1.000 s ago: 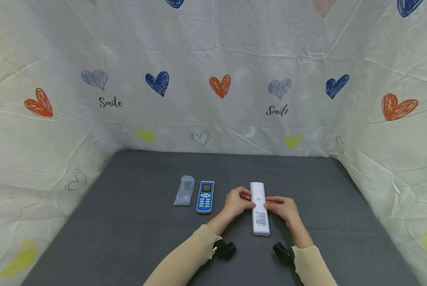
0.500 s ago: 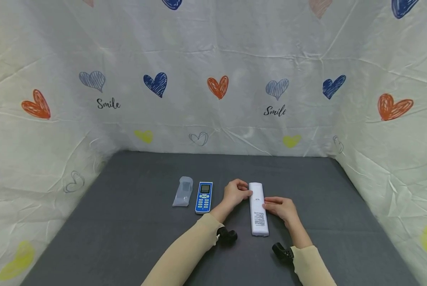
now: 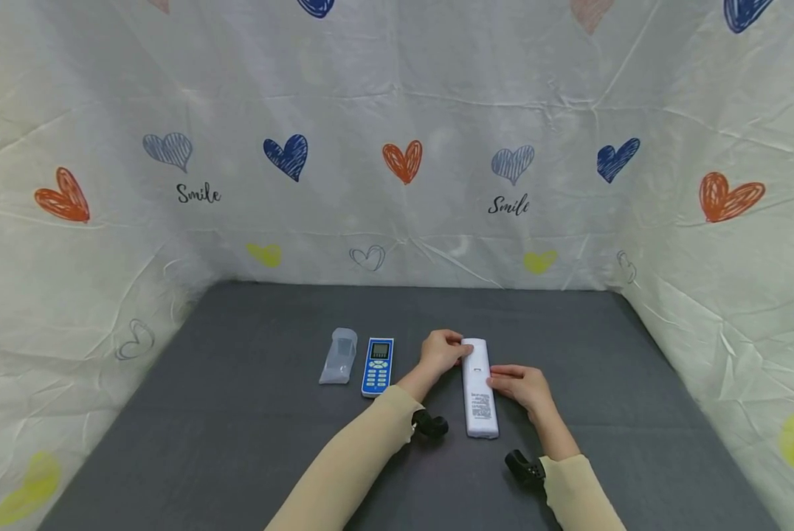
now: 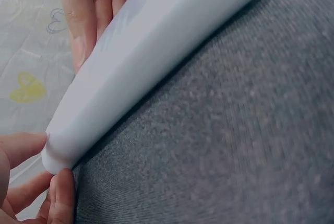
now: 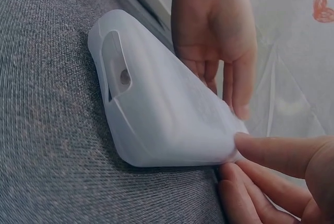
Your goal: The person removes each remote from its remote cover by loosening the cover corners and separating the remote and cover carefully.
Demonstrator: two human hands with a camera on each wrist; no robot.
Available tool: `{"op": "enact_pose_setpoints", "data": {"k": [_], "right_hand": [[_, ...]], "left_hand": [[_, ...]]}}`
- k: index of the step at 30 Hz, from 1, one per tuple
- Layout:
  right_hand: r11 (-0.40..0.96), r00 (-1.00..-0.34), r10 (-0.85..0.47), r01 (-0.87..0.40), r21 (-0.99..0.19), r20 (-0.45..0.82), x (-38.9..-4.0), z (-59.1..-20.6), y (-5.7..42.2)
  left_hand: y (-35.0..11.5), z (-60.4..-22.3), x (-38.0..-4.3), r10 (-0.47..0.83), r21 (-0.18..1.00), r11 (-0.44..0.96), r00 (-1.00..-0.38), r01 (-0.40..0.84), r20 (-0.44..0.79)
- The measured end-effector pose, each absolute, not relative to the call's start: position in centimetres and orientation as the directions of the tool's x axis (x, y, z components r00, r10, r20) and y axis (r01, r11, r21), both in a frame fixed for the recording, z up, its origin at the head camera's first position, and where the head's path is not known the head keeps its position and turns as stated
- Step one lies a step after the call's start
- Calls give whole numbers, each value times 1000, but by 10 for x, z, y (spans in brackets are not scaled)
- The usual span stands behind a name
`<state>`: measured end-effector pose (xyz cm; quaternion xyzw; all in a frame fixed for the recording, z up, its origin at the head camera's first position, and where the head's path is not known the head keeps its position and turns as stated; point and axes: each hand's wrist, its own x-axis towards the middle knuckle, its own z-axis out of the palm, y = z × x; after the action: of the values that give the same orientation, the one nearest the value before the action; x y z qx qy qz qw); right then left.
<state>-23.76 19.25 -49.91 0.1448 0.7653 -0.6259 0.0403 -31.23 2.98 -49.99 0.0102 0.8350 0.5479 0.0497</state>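
A long white remote control (image 3: 480, 398) lies on its face, its printed back upward. In the right wrist view it sits inside a translucent sleeve (image 5: 156, 114) with a cutout at the near end. My left hand (image 3: 440, 349) pinches the far end at its left corner, thumb on top and fingers at the edge. My right hand (image 3: 525, 385) pinches the right long side near the middle, thumb on the upper face. Left of the hands lie a blue remote control (image 3: 377, 367) with its buttons up and a loose translucent sleeve (image 3: 339, 357).
A dark grey cloth (image 3: 251, 428) covers the table. White sheets (image 3: 344, 88) printed with hearts stand round its back and sides. A black wrist camera (image 3: 430, 425) sits at the left cuff, another camera (image 3: 525, 469) at the right.
My left hand has slid from the remote's left side near the middle up to its far end. My right hand keeps its hold; the white remote stays in place.
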Motion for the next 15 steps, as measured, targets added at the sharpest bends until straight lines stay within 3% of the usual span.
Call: {"op": "enact_pose_setpoints", "data": {"k": [15], "right_hand": [[172,-955,164,274,-946,-247,-236,-495,192]], "left_hand": [[33,-493,-307,27,909,416,-999,-4,-17]]}}
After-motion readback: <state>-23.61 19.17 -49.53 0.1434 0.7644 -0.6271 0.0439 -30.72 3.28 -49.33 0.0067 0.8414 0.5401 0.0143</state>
